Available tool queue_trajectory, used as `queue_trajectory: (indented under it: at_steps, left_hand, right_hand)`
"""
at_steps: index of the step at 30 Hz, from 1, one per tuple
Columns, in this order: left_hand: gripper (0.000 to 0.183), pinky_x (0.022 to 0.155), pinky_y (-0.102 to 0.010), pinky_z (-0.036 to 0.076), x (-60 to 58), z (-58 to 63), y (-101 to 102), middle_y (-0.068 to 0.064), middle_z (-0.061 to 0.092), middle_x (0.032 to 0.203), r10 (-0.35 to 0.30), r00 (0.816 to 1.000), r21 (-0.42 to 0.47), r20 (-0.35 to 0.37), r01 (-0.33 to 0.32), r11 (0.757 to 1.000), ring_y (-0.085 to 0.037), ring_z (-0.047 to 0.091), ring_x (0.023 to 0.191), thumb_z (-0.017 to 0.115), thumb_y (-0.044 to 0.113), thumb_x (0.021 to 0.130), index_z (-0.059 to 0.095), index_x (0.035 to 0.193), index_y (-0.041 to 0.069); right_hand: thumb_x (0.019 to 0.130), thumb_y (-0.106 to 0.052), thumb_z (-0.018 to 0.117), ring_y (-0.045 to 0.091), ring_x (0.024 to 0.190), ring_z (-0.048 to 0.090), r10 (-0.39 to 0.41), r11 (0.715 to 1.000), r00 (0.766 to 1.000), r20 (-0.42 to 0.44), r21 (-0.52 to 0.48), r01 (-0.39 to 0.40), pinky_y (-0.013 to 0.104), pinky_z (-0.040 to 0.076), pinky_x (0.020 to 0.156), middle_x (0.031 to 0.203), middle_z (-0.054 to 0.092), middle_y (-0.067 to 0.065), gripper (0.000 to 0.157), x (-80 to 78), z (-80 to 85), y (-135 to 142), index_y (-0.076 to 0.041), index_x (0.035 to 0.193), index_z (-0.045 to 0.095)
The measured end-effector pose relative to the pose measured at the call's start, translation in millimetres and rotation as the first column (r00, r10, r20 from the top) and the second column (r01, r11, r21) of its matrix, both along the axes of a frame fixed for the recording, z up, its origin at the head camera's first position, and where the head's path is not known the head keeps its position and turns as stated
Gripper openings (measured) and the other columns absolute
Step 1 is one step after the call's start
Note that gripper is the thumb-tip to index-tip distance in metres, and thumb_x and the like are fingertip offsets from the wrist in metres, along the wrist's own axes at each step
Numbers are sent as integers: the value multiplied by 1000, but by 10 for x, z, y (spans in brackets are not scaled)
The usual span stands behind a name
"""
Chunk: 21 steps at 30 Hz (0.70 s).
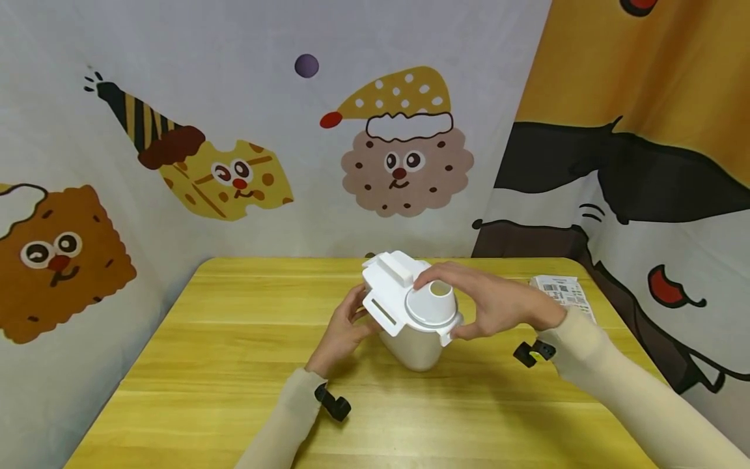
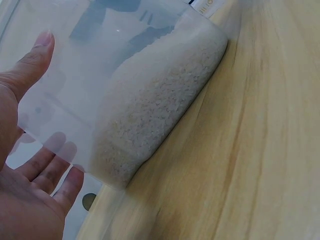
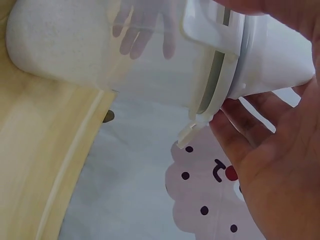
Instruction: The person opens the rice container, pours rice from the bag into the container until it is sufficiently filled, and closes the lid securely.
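Observation:
A translucent plastic storage container (image 1: 413, 352) stands on the table, with white rice (image 2: 155, 105) filling its lower part. On top sits a white lid (image 1: 381, 267) with a raised handle bar, a round conical cap (image 1: 431, 309) and side clips that stick outward. The left hand (image 1: 344, 331) grips the container's left side, thumb on one face and fingers around another, as the left wrist view shows. From the right, the right hand (image 1: 498, 301) holds the lid around the conical cap, its thumb and fingers on opposite sides of it. Part of the left hand shows blurred through the plastic in the right wrist view.
The yellow wood-grain table (image 1: 234, 352) reaches back to a cartoon-printed cloth (image 1: 246, 52). A white printed packet or paper (image 1: 565, 292) lies at the table's back right, partly behind the right wrist. Black camera mounts (image 1: 334, 402) are strapped on both wrists.

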<state>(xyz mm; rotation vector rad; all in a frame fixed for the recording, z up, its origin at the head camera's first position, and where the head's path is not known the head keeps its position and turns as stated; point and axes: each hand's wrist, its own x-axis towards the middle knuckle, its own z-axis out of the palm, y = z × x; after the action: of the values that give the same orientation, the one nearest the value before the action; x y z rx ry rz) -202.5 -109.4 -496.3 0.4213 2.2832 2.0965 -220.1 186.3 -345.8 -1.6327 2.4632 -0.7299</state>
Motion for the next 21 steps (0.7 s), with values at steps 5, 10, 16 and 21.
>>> queue_trajectory:
  at_steps: [5, 10, 16, 21]
  left_hand:
    - [81, 121, -52, 38, 11, 5, 5, -14, 49, 155, 0, 1000, 11, 0, 0, 1000, -32, 48, 141, 80, 2, 87, 39, 156, 14]
    - [81, 121, -54, 37, 18, 7, -4, -13, 49, 156, -1, 1000, 10, 3, 1, 1000, -32, 48, 141, 80, 3, 87, 39, 156, 15]
    - [81, 121, -54, 38, 12, -14, -10, -13, 48, 156, -10, 1000, -3, -6, 10, 1000, -32, 47, 141, 80, 5, 88, 38, 156, 15]
    - [81, 121, -54, 37, 4, -26, -10, -12, 48, 156, -11, 1000, -3, -9, 10, 1000, -32, 47, 141, 80, 6, 88, 38, 157, 16]
  right_hand:
    - [69, -11, 88, 12, 139, 46, -17, 1000, 1000, -20, -1, 17, 42, 45, 115, 149, 49, -11, 88, 8, -14, -7, -26, 145, 47]
    - [66, -13, 89, 12, 137, 49, -38, 999, 997, -66, -12, 37, 44, 48, 113, 147, 51, -12, 88, 16, -37, -19, -28, 143, 49]
    - [64, -18, 91, 11, 133, 53, -68, 997, 988, -141, -36, 64, 43, 52, 108, 143, 55, -12, 86, 23, -74, -24, -29, 140, 52]
    - [63, -21, 91, 12, 132, 55, -78, 996, 982, -170, -59, 68, 43, 53, 106, 142, 57, -12, 86, 20, -94, -33, -29, 139, 53]
